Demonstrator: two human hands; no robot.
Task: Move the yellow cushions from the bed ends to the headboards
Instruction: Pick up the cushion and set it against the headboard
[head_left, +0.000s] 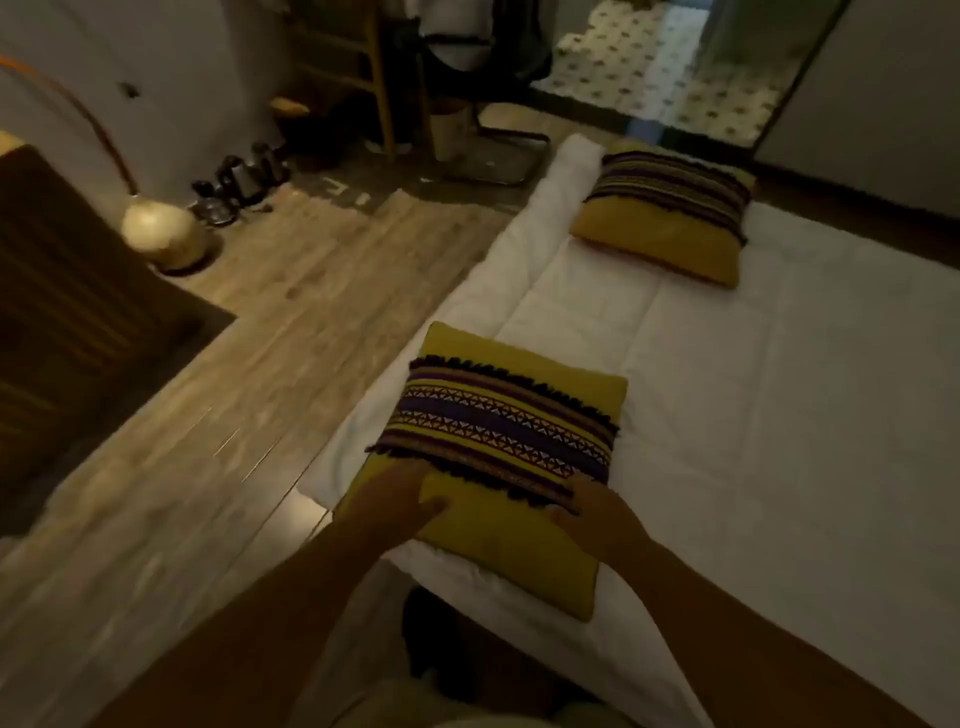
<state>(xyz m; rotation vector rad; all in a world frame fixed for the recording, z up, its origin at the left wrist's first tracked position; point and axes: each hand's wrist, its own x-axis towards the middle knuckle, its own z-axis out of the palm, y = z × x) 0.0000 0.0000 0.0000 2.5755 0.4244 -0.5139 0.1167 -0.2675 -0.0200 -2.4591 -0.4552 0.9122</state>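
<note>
A yellow cushion (511, 540) with a dark patterned woven band lies flat on the near corner of the white bed (779, 415). My left hand (400, 499) rests on the cushion's near left part, fingers curled on the fabric. My right hand (592, 512) lies on the band's near right edge. I cannot tell whether either hand grips the cushion. A second yellow cushion (670, 244) with the same band lies farther along the same bed edge, untouched.
Wooden floor (291, 322) runs along the bed's left. A round lamp base (163, 234), a kettle and cups (239, 182) stand by the wall. A dark rug or blanket (78, 312) is at far left. Chair legs (498, 140) and a tiled doorway (649, 67) lie beyond.
</note>
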